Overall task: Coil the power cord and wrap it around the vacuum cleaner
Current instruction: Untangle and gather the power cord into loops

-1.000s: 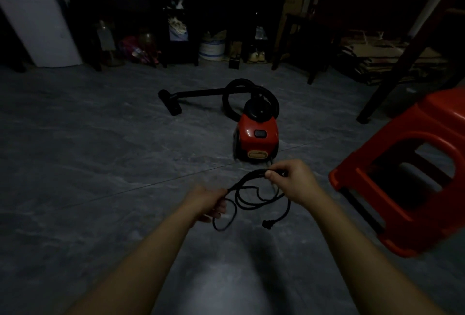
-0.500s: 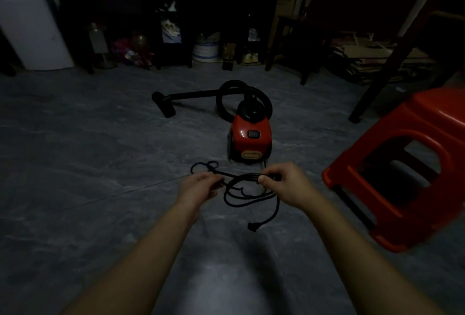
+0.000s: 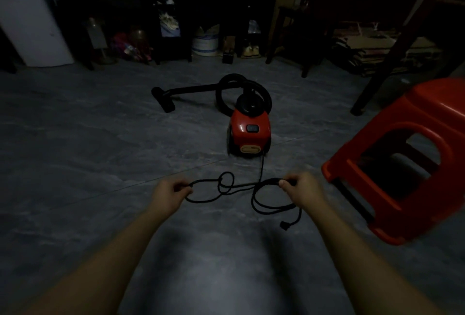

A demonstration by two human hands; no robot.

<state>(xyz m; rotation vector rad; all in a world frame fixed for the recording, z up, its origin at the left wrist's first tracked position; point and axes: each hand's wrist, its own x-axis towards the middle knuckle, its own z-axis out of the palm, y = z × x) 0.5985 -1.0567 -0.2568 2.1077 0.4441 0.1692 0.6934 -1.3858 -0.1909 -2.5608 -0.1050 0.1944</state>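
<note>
A small red vacuum cleaner (image 3: 250, 134) stands on the grey floor ahead, its black hose (image 3: 227, 88) looping back to a wand and floor nozzle (image 3: 163, 100) on the left. Its black power cord (image 3: 241, 185) runs from the base toward me. My right hand (image 3: 300, 190) grips a bundle of hanging cord loops, and the plug (image 3: 284, 225) dangles below. My left hand (image 3: 168, 194) pinches the cord farther left, with a small loose loop between the hands.
A red plastic stool (image 3: 407, 161) lies tipped on its side close to my right arm. Dark furniture legs, jars, a white bucket (image 3: 205, 44) and stacked cardboard (image 3: 372, 52) line the far wall. A white door (image 3: 27, 20) stands at the back left.
My hands have moved apart, the left one sliding left along the cord. The stretch between them has drawn out, while my right hand keeps its hold on the coiled loops.
</note>
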